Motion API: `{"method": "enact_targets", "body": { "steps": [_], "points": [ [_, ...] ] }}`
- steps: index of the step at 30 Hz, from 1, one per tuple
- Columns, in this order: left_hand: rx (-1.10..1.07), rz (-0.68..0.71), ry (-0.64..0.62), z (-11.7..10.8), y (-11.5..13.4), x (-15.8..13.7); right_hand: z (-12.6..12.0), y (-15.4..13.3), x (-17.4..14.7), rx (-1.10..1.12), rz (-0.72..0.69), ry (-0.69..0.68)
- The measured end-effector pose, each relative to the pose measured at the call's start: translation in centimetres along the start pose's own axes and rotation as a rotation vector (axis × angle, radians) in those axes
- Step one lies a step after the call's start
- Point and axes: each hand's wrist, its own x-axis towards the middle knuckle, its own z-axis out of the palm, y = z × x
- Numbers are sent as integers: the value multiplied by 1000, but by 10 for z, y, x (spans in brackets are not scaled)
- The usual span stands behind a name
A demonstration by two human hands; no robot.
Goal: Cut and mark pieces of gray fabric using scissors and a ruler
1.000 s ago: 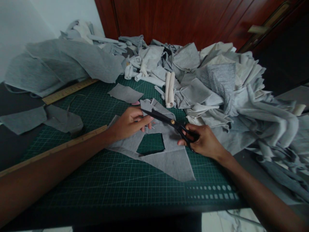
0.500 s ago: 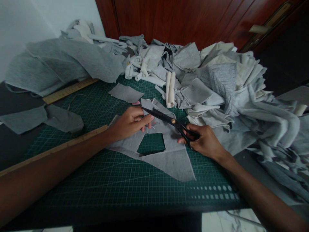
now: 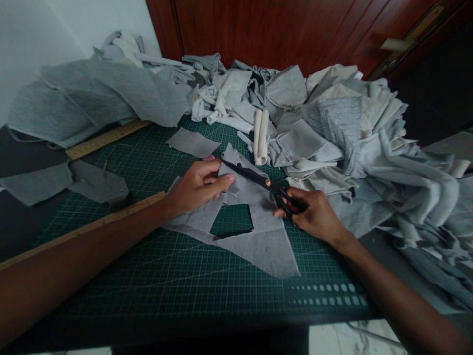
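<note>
Black scissors [image 3: 268,183] slant far-left from the right hand [image 3: 318,212], curled round them; left hand [image 3: 197,186] pinches grey cloth [image 3: 225,170], some fingertips hidden.

Black scissors [image 3: 247,173] above a grey fabric sheet [image 3: 262,246].
Scissors: brass-coloured pivot, blades close together, tips pointing left and away. Sheet: irregular outline, four-sided cutout, spread on the green cutting mat [image 3: 162,281]. Fabric flap [image 3: 226,171] at the blades: grey, raised; attachment to sheet indeterminable.
</note>
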Motion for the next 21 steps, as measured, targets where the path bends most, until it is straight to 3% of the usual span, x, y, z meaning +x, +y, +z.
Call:
{"method": "enact_targets", "body": {
  "steps": [9, 21],
  "points": [
    [-120, 61, 168, -5, -13, 3, -1, 2, 0, 12, -2, 5],
    [-214, -36, 201, -2, -15, 5, -2, -1, 2, 18, -16, 23]
  ]
}}
